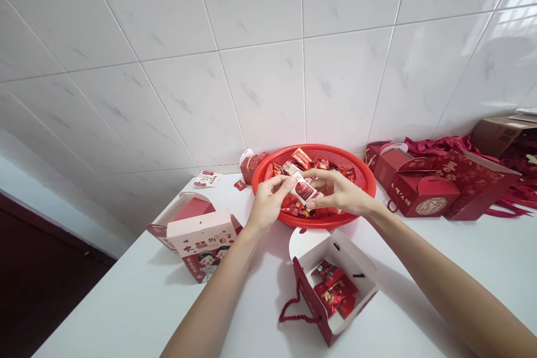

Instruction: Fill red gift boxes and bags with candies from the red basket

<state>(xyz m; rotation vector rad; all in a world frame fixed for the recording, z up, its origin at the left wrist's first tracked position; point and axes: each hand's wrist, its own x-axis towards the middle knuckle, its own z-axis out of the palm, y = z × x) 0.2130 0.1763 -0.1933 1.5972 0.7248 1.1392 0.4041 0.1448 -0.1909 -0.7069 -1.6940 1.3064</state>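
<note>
Over a red plastic basket (367, 179) full of wrapped candies, both hands hold one white and red candy packet (305, 189). My left hand (271, 198) pinches its upper left end between thumb and fingers. On the packet's right side are the thumb and fingers of my right hand (335, 193). Below the basket stands an open dark red box (308, 296) with a white inside and a rope handle; several red packets (333, 291) lie in it.
Left of my left forearm stand a pink and white printed box (205, 243) and another open box (184, 207). Red boxes (428, 193), dark red ribbon (436, 146) and a cardboard carton (499, 133) line the right back. A tiled wall (260, 89) rises behind.
</note>
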